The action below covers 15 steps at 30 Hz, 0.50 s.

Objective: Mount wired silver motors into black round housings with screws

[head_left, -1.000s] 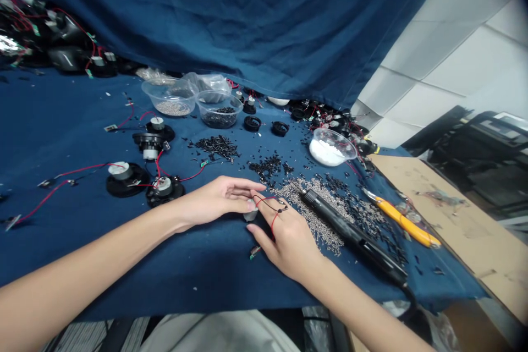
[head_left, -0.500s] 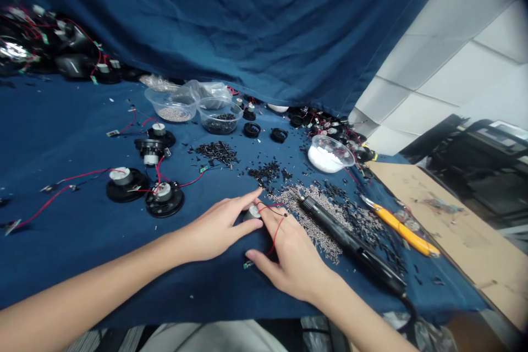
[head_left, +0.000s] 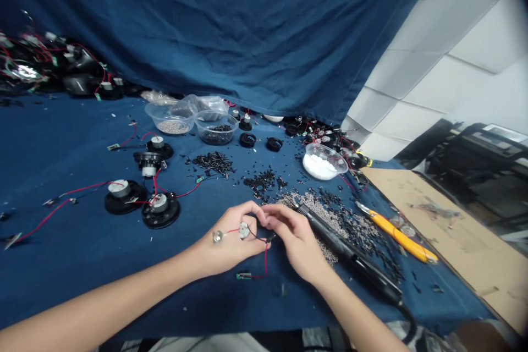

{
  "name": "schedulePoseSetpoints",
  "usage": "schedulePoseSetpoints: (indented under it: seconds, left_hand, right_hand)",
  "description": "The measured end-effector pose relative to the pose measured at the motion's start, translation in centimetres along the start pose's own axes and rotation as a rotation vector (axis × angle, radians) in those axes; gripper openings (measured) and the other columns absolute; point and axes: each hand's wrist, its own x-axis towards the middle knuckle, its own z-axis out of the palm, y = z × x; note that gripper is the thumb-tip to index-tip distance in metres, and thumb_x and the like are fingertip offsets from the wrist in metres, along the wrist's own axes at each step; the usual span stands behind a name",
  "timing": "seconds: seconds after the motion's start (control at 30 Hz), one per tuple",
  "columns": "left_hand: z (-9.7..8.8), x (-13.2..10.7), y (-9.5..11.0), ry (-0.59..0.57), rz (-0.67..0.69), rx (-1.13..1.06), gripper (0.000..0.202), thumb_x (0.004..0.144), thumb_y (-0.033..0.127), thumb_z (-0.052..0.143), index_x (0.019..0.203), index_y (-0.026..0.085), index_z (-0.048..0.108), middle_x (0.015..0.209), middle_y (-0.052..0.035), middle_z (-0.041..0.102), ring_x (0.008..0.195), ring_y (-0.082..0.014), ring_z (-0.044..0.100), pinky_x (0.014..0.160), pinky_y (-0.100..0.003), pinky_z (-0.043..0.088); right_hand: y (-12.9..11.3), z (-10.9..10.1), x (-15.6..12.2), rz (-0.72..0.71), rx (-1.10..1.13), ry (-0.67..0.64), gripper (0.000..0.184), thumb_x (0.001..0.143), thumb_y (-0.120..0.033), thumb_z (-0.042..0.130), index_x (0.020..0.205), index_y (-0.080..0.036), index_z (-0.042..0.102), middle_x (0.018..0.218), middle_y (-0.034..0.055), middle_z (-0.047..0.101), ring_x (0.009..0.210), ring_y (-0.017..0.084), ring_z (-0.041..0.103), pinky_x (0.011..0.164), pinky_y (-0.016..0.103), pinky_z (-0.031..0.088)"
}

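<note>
Both hands met at the lower centre of the frame, just above the blue-draped surface (head_left: 82, 242). The left hand (head_left: 229, 242) pinched a small motor (head_left: 244, 230) between its fingers. The right hand (head_left: 297, 242) had its fingers closed, apparently on the thin red and black wires (head_left: 265, 261) trailing down to a tiny circuit board (head_left: 243, 275). The motor looked light and rigid, best gripped by its metal body, and the wires and joints seemed fragile. An electric screwdriver (head_left: 350, 256) lay just to the right.
</note>
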Motion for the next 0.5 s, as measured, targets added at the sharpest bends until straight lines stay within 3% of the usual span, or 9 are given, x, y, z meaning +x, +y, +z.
schedulePoseSetpoints:
  seconds: [0.1,0.23,0.37,0.5]
  left_hand:
    - [0.0,0.6,-0.6,0.065,0.02,0.014,0.025,0.075,0.025,0.071,0.085,0.018,0.05,0.054,0.0104,0.042,0.049,-0.0067,0.033,0.05,-0.019,0.026]
    - [-0.1,0.7,-0.8,0.065,0.011,0.014,0.031,0.072,0.025,0.074,0.071,0.018,0.044,0.056,0.0081,0.045,0.051,-0.0065,0.035,0.051,-0.019,0.028]
    - [-0.3,0.2,-0.2,0.012,0.023,0.165,0.015,0.079,0.024,0.066,0.084,0.017,0.055,0.064,0.005,0.055,0.058,-0.0096,0.045,0.057,-0.021,0.034]
    - [-0.8,-0.2,0.8,-0.074,0.088,0.449,0.01,0.087,0.026,0.059,0.09,0.02,0.067,0.093,-0.002,0.066,0.089,-0.0176,0.058,0.08,-0.027,0.043]
  right_hand:
    - [0.2,0.5,1.3,-0.026,0.146,-0.075,0.022,0.087,-0.021,0.051,0.102,-0.02,0.067,0.103,0.0048,0.066,0.099,0.023,0.061,0.09,0.037,0.049]
    - [0.5,0.5,1.8,-0.045,0.3,-0.066,0.028,0.083,-0.019,0.053,0.108,-0.02,0.066,0.107,0.0051,0.066,0.103,0.023,0.061,0.096,0.039,0.047]
    - [0.3,0.2,1.2,-0.119,0.084,0.032,0.023,0.085,-0.02,0.059,0.108,-0.02,0.064,0.107,0.0054,0.063,0.101,0.021,0.059,0.089,0.035,0.047]
    - [0.0,0.3,0.4,-0.204,-0.136,0.026,0.013,0.084,-0.022,0.064,0.096,-0.019,0.061,0.092,0.0029,0.057,0.081,0.017,0.054,0.072,0.029,0.045]
